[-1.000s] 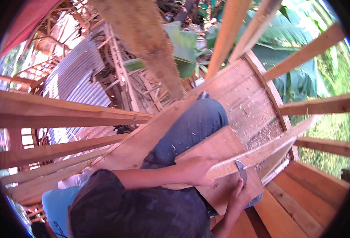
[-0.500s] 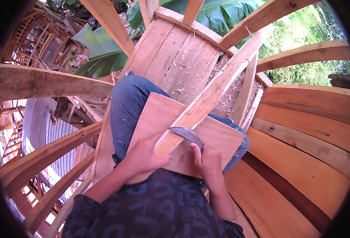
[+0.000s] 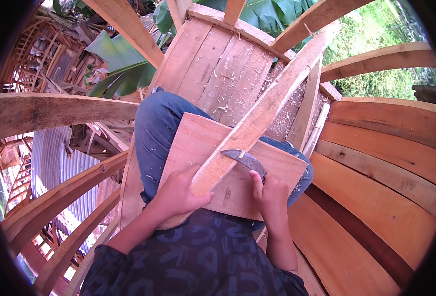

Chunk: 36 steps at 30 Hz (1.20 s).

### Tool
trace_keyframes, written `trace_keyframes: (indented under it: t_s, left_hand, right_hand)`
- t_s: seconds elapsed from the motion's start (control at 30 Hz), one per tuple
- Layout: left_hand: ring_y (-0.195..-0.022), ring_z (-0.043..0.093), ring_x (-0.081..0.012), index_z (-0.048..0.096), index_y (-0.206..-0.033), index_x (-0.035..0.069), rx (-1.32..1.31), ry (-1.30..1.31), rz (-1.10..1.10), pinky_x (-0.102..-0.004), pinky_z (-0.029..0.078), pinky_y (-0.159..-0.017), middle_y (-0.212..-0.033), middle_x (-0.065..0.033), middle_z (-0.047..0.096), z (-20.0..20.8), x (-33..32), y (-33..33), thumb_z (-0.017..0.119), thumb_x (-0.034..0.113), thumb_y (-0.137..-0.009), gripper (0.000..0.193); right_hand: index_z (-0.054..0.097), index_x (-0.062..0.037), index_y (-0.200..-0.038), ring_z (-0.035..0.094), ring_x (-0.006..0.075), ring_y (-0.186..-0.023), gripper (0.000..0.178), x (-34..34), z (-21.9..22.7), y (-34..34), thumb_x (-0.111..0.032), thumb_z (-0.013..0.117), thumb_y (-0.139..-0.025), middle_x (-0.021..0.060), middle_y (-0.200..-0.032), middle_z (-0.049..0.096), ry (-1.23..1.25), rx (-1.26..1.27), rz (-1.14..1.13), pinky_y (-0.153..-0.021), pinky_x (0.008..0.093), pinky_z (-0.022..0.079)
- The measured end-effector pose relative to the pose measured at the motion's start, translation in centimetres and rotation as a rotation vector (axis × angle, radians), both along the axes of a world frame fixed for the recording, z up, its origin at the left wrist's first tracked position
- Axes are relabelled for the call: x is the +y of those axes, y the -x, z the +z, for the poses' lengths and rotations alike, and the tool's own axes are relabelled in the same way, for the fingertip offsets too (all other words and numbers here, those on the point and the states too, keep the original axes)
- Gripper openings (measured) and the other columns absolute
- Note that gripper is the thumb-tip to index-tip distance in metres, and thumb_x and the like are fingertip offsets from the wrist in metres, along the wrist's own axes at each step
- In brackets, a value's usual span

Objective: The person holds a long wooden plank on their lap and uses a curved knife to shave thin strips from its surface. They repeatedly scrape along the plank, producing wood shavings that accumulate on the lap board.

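A long wooden plank [image 3: 267, 108] slants from my lap up to the far right, its near end pale and freshly cut. My left hand [image 3: 182, 192] is closed around that near end. In my right hand [image 3: 271, 196] is a sickle-like curved knife [image 3: 243, 159], its handle hidden by my fingers. The dark blade lies across the plank's right edge, with a small pale shaving on it. Beneath the plank, a flat wooden board [image 3: 188, 140] rests across my thighs, which are in blue jeans [image 3: 156, 128].
Wood shavings [image 3: 223, 106] litter the plank floor [image 3: 193, 59] ahead of me. Slanting wooden posts [image 3: 65, 108] surround the platform. On the right stands a wall of orange-brown boards [image 3: 376, 167]. Corrugated metal sheets [image 3: 75, 163] and scrap timber lie below to the left; banana leaves [image 3: 121, 61] hang beyond.
My right hand and the curved knife have shifted right and slightly up along the plank. A small curl of wood now shows at the blade. My left hand keeps its hold.
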State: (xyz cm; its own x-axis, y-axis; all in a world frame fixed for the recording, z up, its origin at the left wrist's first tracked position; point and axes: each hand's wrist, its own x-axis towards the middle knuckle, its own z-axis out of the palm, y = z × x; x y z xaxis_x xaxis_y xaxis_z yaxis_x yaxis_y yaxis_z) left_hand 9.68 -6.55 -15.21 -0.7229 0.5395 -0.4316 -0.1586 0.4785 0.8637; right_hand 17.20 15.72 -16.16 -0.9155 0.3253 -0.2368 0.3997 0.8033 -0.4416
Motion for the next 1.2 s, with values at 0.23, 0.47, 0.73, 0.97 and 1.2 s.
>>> trace_keyframes:
  t_s: [0.23, 0.47, 0.73, 0.97, 1.2]
  left_hand:
    - [-0.085, 0.068, -0.0365, 0.057, -0.114, -0.008, 0.028, 0.003, -0.013, -0.0391, 0.053, -0.075, -0.093, -0.0260, 0.066, 0.1, 0.0, 0.2, 0.075, 0.022, -0.069, 0.057]
    - [-0.086, 0.069, -0.0343, 0.057, -0.114, -0.008, 0.009, 0.045, -0.041, -0.0378, 0.054, -0.075, -0.091, -0.0249, 0.067, 0.0, 0.1, 0.2, 0.076, 0.021, -0.069, 0.057]
    - [-0.085, 0.069, -0.0329, 0.057, -0.115, -0.007, 0.062, 0.009, -0.020, -0.0366, 0.053, -0.075, -0.092, -0.0238, 0.068, -0.2, 0.3, 0.0, 0.076, 0.020, -0.068, 0.057]
    - [-0.084, 0.070, -0.0320, 0.057, -0.115, -0.007, 0.046, 0.024, -0.036, -0.0365, 0.053, -0.076, -0.091, -0.0231, 0.068, 0.4, 0.3, 0.1, 0.075, 0.020, -0.069, 0.056]
    - [-0.082, 0.070, -0.0324, 0.058, -0.112, -0.007, 0.025, -0.002, -0.021, -0.0369, 0.054, -0.074, -0.089, -0.0237, 0.068, -0.4, 0.3, 0.0, 0.076, 0.020, -0.068, 0.054]
  right_hand:
    - [0.057, 0.0003, -0.070, 0.061, 0.0256, -0.051, 0.037, -0.4, 0.2, -0.9, -0.028, 0.062, -0.093, 0.0113, -0.056, 0.058, 0.532, -0.090, -0.161, -0.045, 0.0379, 0.044]
    - [0.052, -0.0042, -0.090, 0.049, 0.0075, -0.045, 0.019, -0.6, 0.2, -3.0, -0.021, 0.053, -0.099, 0.0006, -0.060, 0.052, 1.411, -0.373, -0.338, -0.039, 0.0214, 0.036]
    - [0.055, -0.0043, -0.076, 0.044, 0.0048, -0.040, 0.031, -0.7, 0.9, -2.2, -0.028, 0.060, -0.095, -0.0029, -0.052, 0.049, 1.257, -0.401, -0.361, -0.037, 0.0220, 0.032]
    - [0.055, -0.0044, -0.076, 0.043, 0.0041, -0.041, 0.028, 0.7, 1.0, -1.0, -0.024, 0.063, -0.094, -0.0035, -0.052, 0.047, 1.103, -0.402, -0.189, -0.036, 0.0225, 0.031]
    - [0.064, 0.0032, -0.081, 0.040, 0.0023, -0.051, 0.027, -0.3, 1.0, -1.6, -0.022, 0.067, -0.089, -0.0051, -0.053, 0.045, 0.945, -0.240, -0.314, -0.043, 0.0260, 0.028]
